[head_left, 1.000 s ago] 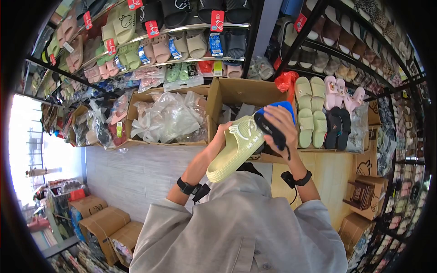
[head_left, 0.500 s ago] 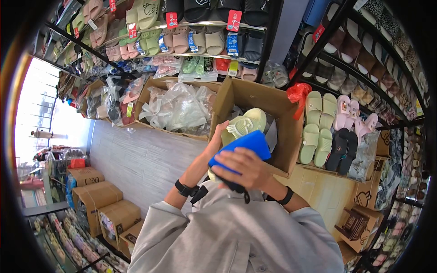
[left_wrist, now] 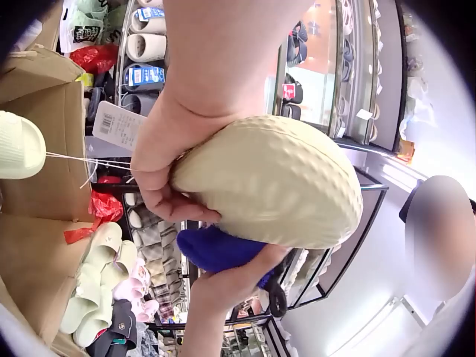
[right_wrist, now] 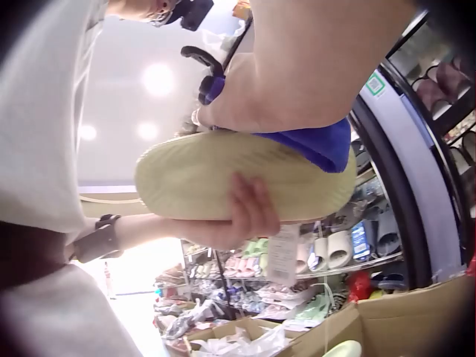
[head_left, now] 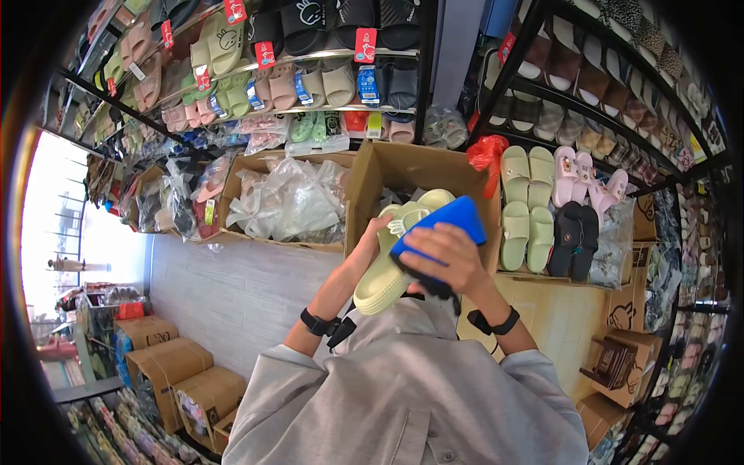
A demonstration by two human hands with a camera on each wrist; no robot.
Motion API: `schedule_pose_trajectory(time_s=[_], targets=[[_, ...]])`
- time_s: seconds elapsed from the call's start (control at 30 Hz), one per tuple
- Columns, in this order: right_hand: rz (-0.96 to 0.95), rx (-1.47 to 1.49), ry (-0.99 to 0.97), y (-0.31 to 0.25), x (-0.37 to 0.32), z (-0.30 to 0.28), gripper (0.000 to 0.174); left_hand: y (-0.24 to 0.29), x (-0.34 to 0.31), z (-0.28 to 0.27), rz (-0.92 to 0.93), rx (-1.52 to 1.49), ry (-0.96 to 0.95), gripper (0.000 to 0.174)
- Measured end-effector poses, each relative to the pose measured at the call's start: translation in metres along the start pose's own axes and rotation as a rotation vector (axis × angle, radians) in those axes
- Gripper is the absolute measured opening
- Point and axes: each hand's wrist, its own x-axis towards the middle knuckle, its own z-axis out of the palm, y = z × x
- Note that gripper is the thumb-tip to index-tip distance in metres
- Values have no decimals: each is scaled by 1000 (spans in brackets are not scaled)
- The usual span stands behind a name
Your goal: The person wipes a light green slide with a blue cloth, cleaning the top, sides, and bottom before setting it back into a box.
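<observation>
A pale green slipper [head_left: 380,283] is gripped at its side by my left hand [head_left: 363,249], whose fingers curl under the sole in the left wrist view. My right hand [head_left: 449,260] holds a blue cloth-like pad [head_left: 465,217] with a black strap against the slipper's right side. A second green slipper [head_left: 436,199] shows just beyond, partly behind the pad. In the left wrist view a white tag [left_wrist: 117,125] on a string hangs by the left fingers, and another slipper [left_wrist: 18,145] hangs at the left edge.
An open cardboard box [head_left: 368,167] stands in front, beside a box of bagged slippers [head_left: 291,203]. Green, pink and black slippers [head_left: 515,232] lie at the right. Shelves of slippers [head_left: 337,85] rise behind. Cartons [head_left: 167,372] sit on the floor at the left.
Compared with half a second ago, the pad and my right hand have moved right, uncovering more of the held slipper. The camera view has also shifted.
</observation>
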Motion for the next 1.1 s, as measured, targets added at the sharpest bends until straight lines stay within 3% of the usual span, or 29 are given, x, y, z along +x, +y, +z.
schedule_pose_trajectory(time_s=[0.17, 0.23, 0.43, 0.73, 0.87, 1.1], targets=[[407, 71, 216, 36, -11, -3, 48, 3, 1, -2, -39, 96, -22, 76], [447, 61, 249, 31, -11, -4, 49, 3, 3, -2, -79, 87, -33, 74], [174, -131, 110, -23, -4, 9, 48, 0, 15, -2, -145, -36, -92, 67], [-231, -12, -64, -79, 0, 28, 43, -20, 32, -7, -81, -76, -62, 65], [-263, 16, -121, -64, -7, 19, 42, -24, 26, -2, -41, -66, -27, 65], [39, -51, -50, -21, -22, 5, 45, -18, 13, -6, -33, -22, -14, 70]])
